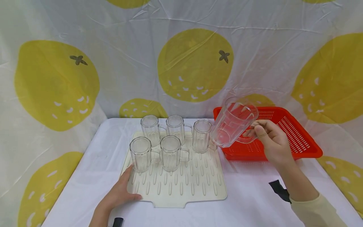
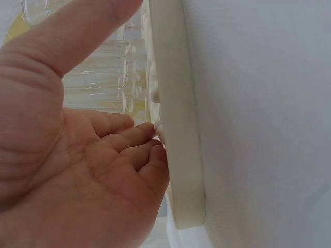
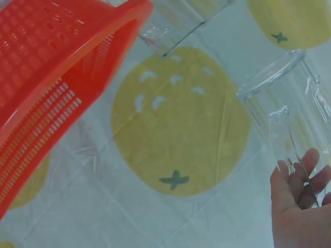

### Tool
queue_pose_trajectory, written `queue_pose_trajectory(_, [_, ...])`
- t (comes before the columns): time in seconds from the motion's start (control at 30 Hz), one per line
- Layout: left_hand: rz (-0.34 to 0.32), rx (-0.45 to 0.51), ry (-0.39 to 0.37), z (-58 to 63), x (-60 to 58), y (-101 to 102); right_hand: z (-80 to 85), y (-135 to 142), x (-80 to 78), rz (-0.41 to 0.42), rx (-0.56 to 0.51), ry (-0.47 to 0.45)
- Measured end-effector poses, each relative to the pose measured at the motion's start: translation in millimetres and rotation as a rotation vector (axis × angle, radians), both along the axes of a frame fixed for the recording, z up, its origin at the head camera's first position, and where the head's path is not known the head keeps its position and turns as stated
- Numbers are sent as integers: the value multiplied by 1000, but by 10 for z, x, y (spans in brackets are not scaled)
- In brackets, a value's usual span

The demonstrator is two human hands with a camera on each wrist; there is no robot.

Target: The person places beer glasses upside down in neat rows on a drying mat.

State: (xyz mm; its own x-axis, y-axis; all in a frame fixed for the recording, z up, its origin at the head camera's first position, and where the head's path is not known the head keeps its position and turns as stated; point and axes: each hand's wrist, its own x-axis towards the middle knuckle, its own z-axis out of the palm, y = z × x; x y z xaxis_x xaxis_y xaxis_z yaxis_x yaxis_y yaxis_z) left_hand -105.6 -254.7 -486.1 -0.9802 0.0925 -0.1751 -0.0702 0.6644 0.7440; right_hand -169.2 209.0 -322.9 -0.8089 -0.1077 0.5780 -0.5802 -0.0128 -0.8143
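Observation:
My right hand [image 1: 273, 142] holds a clear glass mug [image 1: 233, 123] by its handle. The mug is tilted in the air over the left end of a red plastic basket [image 1: 307, 145]. In the right wrist view, the fingers of that hand [image 3: 302, 206] curl at the handle of the mug [image 3: 282, 98]. Several similar mugs stand in two rows on a cream ridged drying mat [image 1: 195, 189], among them a front-left mug [image 1: 141, 157]. At the mat's left front corner lies my left hand [image 1: 119, 192], fingers extended and touching its edge, close to the front-left mug.
A white cloth [image 1: 82, 189] covers the table, and a lemon-print curtain [image 1: 127, 47] hangs behind it. The basket sits right of the mat, near the back. A dark strap [image 1: 280, 190] shows beside my right forearm.

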Motion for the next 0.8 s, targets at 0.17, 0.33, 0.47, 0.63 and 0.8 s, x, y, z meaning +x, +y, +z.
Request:
queue_pose_trajectory(0.17, [0, 9, 4, 12, 8, 5, -10, -90, 35, 50, -10, 34])
queue_pose_trajectory(0.33, [3, 12, 4, 20, 14, 11, -40, -166, 48, 111, 3, 79])
queue_pose_trajectory(0.47, [9, 9, 6, 20, 11, 19, -56, -223, 53, 127, 36, 84])
queue_pose_trajectory(0.63, [18, -12, 8, 19, 4, 28, -60, -277, 73, 119, 88, 65])
queue_pose_trajectory(0.8, [23, -32, 6, 17, 0, 29, -58, -333, 76, 133, 107, 59])
